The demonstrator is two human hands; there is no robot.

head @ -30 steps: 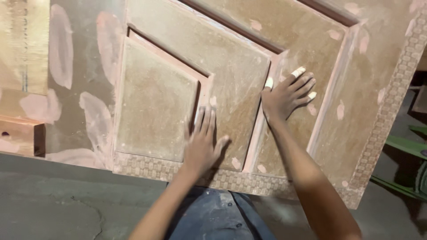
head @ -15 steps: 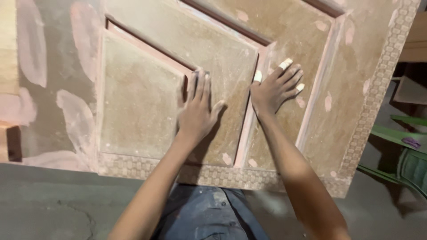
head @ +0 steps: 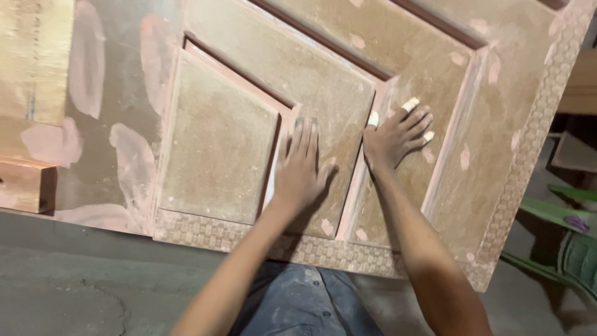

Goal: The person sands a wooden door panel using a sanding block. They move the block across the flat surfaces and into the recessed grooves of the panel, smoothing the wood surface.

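I see a large brown wooden door with raised panels and pink filler patches lying flat across the scene, its woven-pattern border along the near edge. My left hand lies flat, fingers together, on a raised panel; my right hand rests beside it, fingers spread, gripping nothing. I judge the door heavy, stiff and dusty, best gripped at its outer edges.

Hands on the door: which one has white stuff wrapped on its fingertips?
The right hand, spread on the wooden door; white shows on several fingertips. The left hand lies flat with bare fingers.
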